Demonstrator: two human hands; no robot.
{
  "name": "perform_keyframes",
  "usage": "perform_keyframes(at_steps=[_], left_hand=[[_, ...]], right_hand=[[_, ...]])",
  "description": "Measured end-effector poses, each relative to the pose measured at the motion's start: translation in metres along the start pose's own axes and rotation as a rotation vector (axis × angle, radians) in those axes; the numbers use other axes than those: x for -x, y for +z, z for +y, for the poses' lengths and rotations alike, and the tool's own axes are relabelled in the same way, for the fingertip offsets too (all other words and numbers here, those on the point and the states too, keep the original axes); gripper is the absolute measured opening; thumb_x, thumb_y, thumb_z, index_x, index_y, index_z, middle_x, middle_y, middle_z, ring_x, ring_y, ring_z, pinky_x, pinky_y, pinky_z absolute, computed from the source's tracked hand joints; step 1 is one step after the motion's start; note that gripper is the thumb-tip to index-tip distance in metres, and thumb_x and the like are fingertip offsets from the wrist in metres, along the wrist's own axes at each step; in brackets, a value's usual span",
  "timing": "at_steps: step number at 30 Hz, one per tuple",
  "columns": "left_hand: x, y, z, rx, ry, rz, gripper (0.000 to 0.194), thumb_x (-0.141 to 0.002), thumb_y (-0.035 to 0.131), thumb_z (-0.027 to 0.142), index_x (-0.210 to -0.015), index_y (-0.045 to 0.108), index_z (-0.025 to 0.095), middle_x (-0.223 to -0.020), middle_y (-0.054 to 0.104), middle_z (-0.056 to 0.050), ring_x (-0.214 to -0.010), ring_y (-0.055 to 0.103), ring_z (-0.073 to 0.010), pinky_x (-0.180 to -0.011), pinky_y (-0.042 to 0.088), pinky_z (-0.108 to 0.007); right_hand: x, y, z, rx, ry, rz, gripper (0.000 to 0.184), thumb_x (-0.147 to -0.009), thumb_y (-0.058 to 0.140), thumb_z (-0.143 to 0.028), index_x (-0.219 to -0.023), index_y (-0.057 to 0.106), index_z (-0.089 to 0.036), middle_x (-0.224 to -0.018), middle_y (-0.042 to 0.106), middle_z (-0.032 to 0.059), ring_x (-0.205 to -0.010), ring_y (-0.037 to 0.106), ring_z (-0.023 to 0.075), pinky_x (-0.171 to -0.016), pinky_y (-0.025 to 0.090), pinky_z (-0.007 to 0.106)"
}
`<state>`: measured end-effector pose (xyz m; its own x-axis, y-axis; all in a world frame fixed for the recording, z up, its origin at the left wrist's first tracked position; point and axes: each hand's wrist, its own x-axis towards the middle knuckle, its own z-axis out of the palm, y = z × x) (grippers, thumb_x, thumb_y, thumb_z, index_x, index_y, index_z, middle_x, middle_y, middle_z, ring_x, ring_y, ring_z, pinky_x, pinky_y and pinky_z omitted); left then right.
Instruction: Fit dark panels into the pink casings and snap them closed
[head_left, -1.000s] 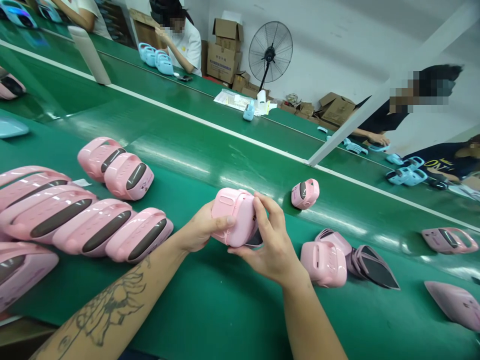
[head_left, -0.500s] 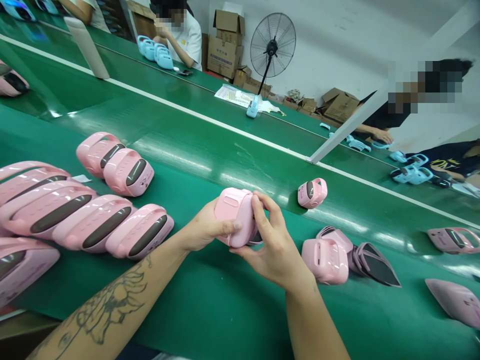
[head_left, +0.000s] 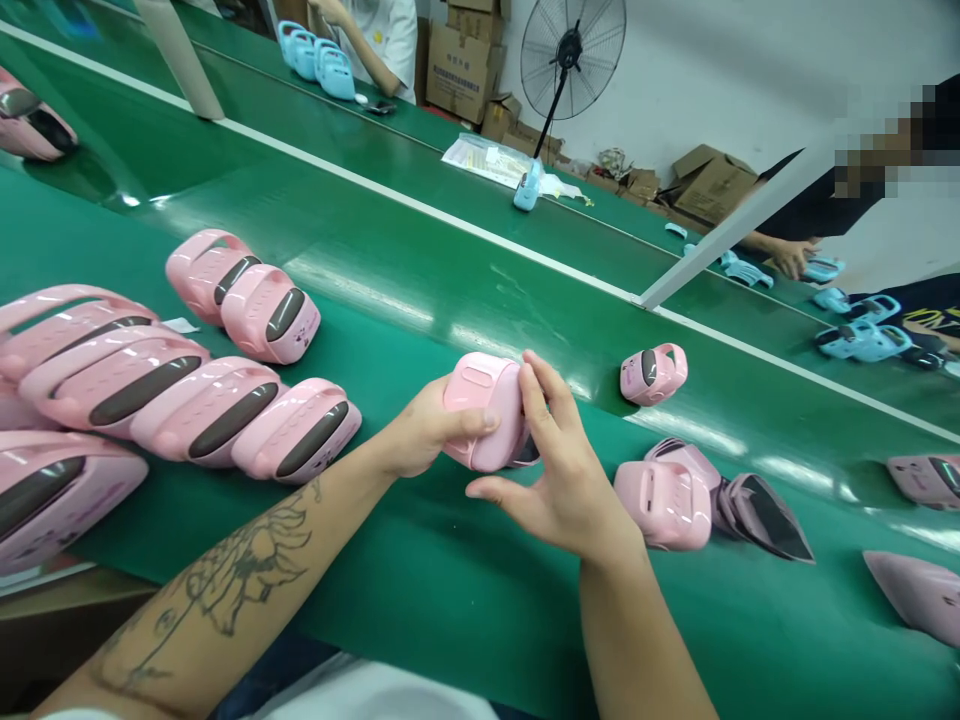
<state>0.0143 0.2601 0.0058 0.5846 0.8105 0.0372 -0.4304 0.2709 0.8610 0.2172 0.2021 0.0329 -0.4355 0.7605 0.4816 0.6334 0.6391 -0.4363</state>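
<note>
A glossy pink plastic case [head_left: 480,420] tilts in the left hand [head_left: 427,430].

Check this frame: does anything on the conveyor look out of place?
On the green belt, a pink shell lies tipped against a pink housing, dark face showing, unlike the orderly row of pink casings at left.

- My head-worn camera looks forward and down, its picture tilted, from just above my bare tattooed forearm [head_left: 217,590].
- Nearest lies the long green conveyor belt [head_left: 420,620]; farthest, a white painted wall [head_left: 735,80].
</note>
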Motion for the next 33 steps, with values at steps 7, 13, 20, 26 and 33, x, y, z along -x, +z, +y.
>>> perform_keyframes(at_steps=[7,13,20,26,33], left_hand=[[-0.002,0.002,-0.002,0.009,0.031,0.099,0.082,-0.072,0.101,0.042,-0.141,0.065,0.016,-0.138,0.075,-0.018,-0.122,0.073,-0.0348,-0.093,0.061,-0.039],[-0.003,0.006,-0.004,0.066,0.042,0.087,0.081,-0.073,0.1,0.04,-0.141,0.067,0.014,-0.146,0.073,-0.021,-0.127,0.072,-0.0364,-0.095,0.06,-0.038],[0.003,0.001,0.006,-0.05,0.0,0.046,0.088,-0.075,0.099,0.048,-0.149,0.063,0.016,-0.144,0.073,-0.02,-0.119,0.074,-0.0333,-0.089,0.061,-0.036],[0.006,0.004,0.008,-0.154,0.025,0.147,0.096,-0.073,0.099,0.057,-0.15,0.061,0.014,-0.145,0.071,-0.021,-0.126,0.072,-0.0372,-0.095,0.061,-0.04],[0.01,0.008,0.007,-0.254,0.048,0.275,0.101,-0.068,0.099,0.061,-0.148,0.061,0.015,-0.144,0.073,-0.021,-0.131,0.069,-0.0419,-0.101,0.06,-0.048]], right_hand=[[0.002,0.004,0.001,0.063,0.023,0.017,0.116,-0.096,0.085,-0.048,-0.181,0.009,-0.029,-0.176,0.04,0.0239,-0.164,0.042,0.0459,-0.127,0.046,0.073],[0.0,0.009,0.0,-0.006,0.017,0.032,0.118,-0.093,0.088,-0.044,-0.181,0.011,-0.026,-0.178,0.037,0.024,-0.166,0.04,0.045,-0.131,0.043,0.071],[-0.002,0.006,0.001,-0.022,-0.033,0.03,0.118,-0.093,0.089,-0.043,-0.181,0.012,-0.025,-0.175,0.04,0.0249,-0.165,0.042,0.0445,-0.13,0.045,0.071],[-0.003,0.005,-0.003,-0.02,-0.103,0.052,0.113,-0.095,0.088,-0.034,-0.181,0.015,-0.024,-0.173,0.041,0.0263,-0.165,0.043,0.0412,-0.13,0.047,0.069],[-0.002,0.003,-0.008,-0.015,-0.124,0.05,0.11,-0.096,0.087,-0.029,-0.18,0.017,-0.02,-0.173,0.043,0.0283,-0.165,0.043,0.0436,-0.128,0.051,0.068]])
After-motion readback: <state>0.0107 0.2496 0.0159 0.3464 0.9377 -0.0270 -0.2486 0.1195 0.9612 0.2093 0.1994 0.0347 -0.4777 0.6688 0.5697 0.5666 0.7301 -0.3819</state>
